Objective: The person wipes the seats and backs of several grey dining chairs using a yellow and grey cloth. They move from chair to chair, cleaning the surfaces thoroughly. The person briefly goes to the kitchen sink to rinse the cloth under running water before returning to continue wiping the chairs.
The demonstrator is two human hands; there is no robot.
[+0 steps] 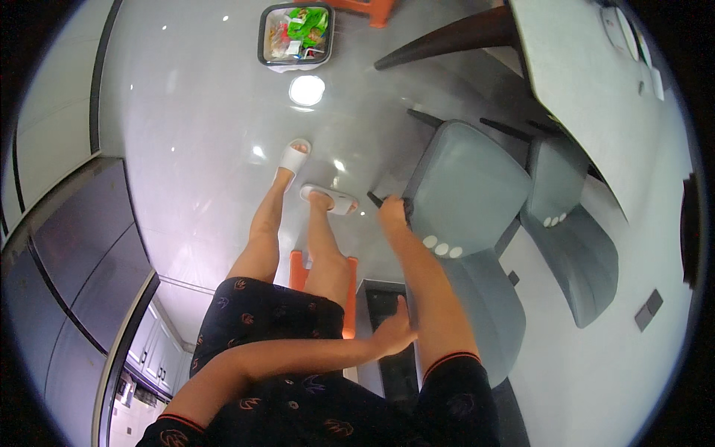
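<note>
A grey upholstered dining chair (472, 181) stands to my right, three pale discs (442, 248) lying in a row where its seat meets the backrest. My right hand (393, 212) reaches out to the near side of the seat, with its fingers curled around the edge by a dark leg. Across my body comes my left hand (391, 335), thumb raised, close to the chair's backrest (483, 313). Its fingertips are hidden near my right forearm, so its hold on the backrest does not show.
A second grey chair (575, 246) sits beyond, beside a white-topped table (581, 95) with a dark leg (452, 39). An orange plastic stool (351, 302) is behind my legs, near a dark-fronted box (394, 369). A filled waste bin (261, 42) stands on the glossy floor.
</note>
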